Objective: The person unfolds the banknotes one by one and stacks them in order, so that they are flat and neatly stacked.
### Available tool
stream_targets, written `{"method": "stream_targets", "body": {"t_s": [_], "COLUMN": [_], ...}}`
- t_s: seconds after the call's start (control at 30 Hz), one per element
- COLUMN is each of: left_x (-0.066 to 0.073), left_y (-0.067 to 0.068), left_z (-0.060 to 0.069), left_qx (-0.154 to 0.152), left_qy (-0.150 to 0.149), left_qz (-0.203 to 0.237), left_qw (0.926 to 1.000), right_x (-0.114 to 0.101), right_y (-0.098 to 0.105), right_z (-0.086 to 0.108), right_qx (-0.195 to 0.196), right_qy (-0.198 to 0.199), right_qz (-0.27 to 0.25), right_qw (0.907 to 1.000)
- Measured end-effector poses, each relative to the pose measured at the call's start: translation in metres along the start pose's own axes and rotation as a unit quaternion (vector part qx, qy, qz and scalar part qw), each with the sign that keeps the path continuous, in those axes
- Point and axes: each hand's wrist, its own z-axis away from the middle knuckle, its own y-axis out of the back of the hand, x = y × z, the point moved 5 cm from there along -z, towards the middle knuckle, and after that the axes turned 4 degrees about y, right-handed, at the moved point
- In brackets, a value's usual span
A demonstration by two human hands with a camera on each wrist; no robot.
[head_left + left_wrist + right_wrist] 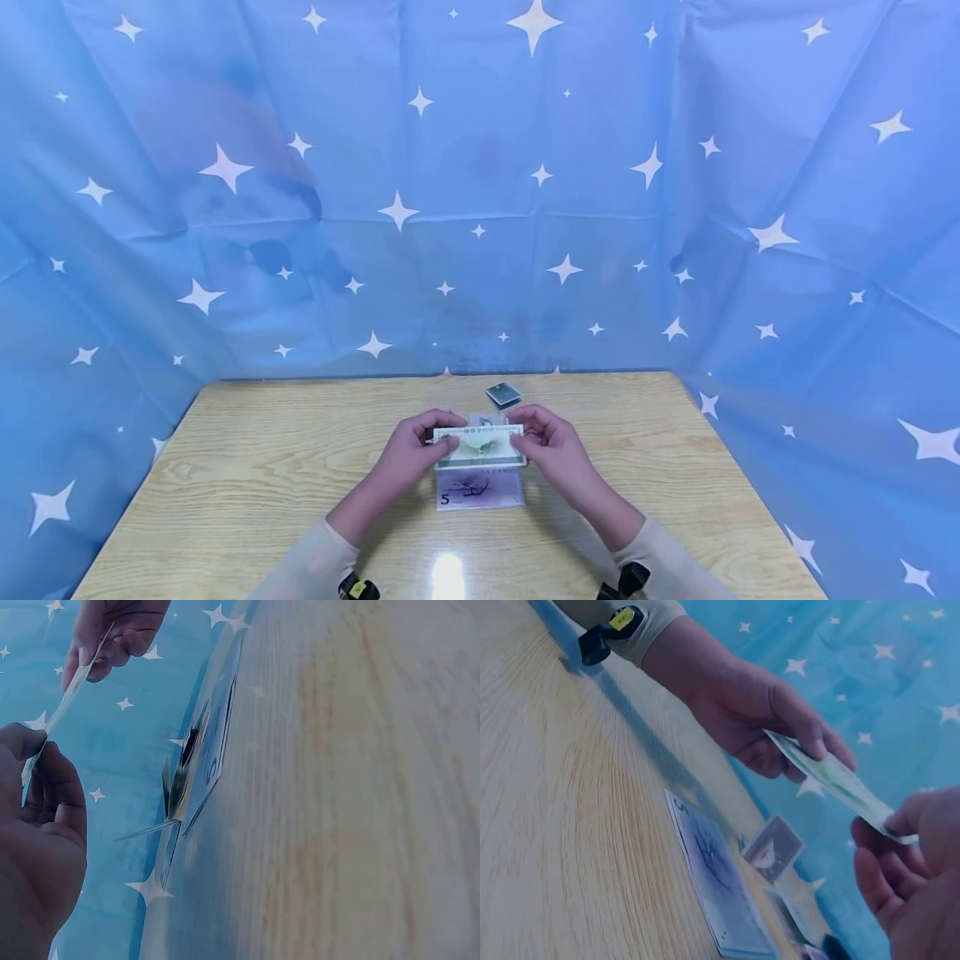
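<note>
A green-and-white banknote (480,450) is stretched between both hands, held above the table. My left hand (416,452) pinches its left end between thumb and fingers. On the other end, my right hand (558,450) has the same pinch, thumb on the face towards me. Below the green note, a purple banknote (480,492) marked 5 lies flat on the table, its upper part covered in the head view. In the right wrist view this purple note (716,874) looks like the top of a thin stack.
Behind the hands, a small dark folded piece (503,394) lies on the wooden table (262,467). A greyish folded piece (772,847) stands tilted beyond the purple note. A blue curtain with white stars (480,183) hangs around the table's back and sides.
</note>
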Motion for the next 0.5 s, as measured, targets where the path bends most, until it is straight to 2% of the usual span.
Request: {"method": "stream_targets", "body": {"t_s": [0.2, 0.37, 0.5], "left_x": [-0.003, -0.006, -0.007], "left_y": [0.0, -0.001, -0.003], "left_z": [0.002, 0.003, 0.006], "left_qx": [-0.013, -0.02, -0.044], "left_qy": [-0.004, -0.004, 0.007], "left_qz": [-0.001, -0.024, -0.047], "left_qw": [0.9999, 0.9995, 0.9979], "right_x": [0.003, 0.007, 0.011], "right_y": [0.001, 0.002, 0.002], "right_z": [0.002, 0.002, 0.003], "right_qx": [-0.05, -0.068, -0.079], "right_qy": [0.017, 0.02, 0.02], "right_qz": [0.055, 0.067, 0.078], "right_qw": [0.9971, 0.9952, 0.9936]}}
